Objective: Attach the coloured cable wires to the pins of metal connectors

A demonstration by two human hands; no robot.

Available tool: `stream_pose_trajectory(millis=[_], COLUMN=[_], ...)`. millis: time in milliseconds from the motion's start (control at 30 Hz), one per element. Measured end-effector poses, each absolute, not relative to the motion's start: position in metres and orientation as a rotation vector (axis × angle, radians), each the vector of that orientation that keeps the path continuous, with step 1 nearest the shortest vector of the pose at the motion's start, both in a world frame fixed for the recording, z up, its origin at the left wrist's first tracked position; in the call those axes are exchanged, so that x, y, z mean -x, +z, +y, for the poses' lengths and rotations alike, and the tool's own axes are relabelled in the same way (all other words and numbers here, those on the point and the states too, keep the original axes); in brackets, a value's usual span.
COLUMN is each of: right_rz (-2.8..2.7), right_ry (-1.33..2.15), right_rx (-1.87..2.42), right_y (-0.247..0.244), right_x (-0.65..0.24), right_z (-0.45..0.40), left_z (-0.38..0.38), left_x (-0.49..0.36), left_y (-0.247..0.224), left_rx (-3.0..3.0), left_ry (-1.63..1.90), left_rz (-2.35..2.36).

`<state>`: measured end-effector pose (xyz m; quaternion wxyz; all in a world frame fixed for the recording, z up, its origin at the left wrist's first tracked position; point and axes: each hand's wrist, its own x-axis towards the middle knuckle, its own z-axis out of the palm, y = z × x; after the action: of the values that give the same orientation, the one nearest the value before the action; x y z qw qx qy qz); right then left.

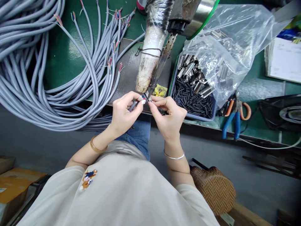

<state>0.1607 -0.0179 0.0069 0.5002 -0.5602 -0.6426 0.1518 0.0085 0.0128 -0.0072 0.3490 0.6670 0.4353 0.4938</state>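
My left hand [127, 110] pinches the end of a grey cable [133, 106], its thin coloured wires fanned out at the fingertips. A small metal multi-pin connector [147, 98] sits between my two hands, and my right hand [167, 113] is closed on its right side. The wire ends meet the connector, but whether they are joined is too small to tell. Just above it, the narrow tip of a soldering iron [162, 62] reaches down, beside a white plastic-wrapped tube [150, 47]. A yellow scrap [160, 90] lies behind my right fingers.
Many grey cables [47, 97] with stripped ends spread over the left. On the right, a blue tray [213, 113] bears black sleeves [188, 99] and metal connectors [188, 67], beside a clear plastic bag [235, 47]. Blue-handled pliers [231, 124] and orange-handled scissors [246, 111] lie near the edge.
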Motion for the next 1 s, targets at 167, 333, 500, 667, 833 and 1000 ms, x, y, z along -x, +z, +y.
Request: stream_pose_trajectory(millis=[167,333,500,667,833,1000], right_rz=[-1.577,-1.576,-1.573,-1.588,-1.617,-1.653], right_ry=[0.351,0.313,0.297,0.3,0.258,0.162], right_rx=[1.365,1.411,1.394,1.372,1.379,1.37], right_y=[0.005,0.005,0.007,0.007,0.004,0.001], right_x=[-0.162,-0.16,-0.159,-0.161,-0.163,-0.164], right_z=[-0.018,-0.015,-0.015,-0.019,-0.023,-0.027], left_z=[0.012,0.014,0.014,0.013,0.009,0.004], left_x=[-0.009,-0.01,-0.008,-0.008,-0.01,-0.008], left_y=[-0.009,-0.007,-0.005,-0.005,-0.005,-0.005], left_rx=[-1.731,-1.743,-1.745,-1.787,-1.763,-1.699], left_ry=[1.272,1.288,1.281,1.28,1.268,1.224], left_rz=[1.141,1.143,1.141,1.119,1.112,1.121])
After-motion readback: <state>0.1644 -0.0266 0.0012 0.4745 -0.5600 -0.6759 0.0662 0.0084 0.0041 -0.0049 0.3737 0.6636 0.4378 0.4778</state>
